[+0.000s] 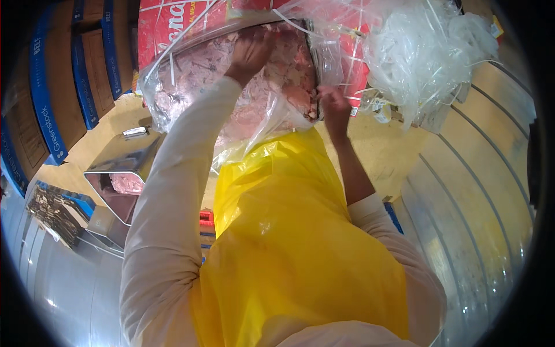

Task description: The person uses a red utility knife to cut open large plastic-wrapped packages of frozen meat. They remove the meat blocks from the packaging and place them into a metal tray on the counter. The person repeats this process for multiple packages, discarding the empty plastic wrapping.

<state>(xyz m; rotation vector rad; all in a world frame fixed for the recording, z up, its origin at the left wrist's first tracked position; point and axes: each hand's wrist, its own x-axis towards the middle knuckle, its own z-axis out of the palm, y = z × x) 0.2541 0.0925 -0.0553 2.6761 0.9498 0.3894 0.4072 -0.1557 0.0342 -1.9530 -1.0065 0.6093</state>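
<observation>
A block of pink, frosted meat (289,69) in clear plastic wrap (263,130) lies before me at the top of the view, with a dark edge along its right side. My left hand (251,52) rests on the upper part of the block, fingers apart and slightly bent. At the block's right edge, my right hand (332,101) is closed; what its fingers hold is hidden. Behind the meat are red cartons (352,75) with white straps. My yellow apron (289,231) reaches up to the wrap.
Brown cartons with blue bands (89,58) are stacked at left, above a metal bin (121,150) with pink contents and a pile of flattened cardboard (52,208). Crumpled clear plastic (422,58) heaps at upper right, above a slatted metal surface (468,202). Tan flooring (381,150) shows beyond my right arm.
</observation>
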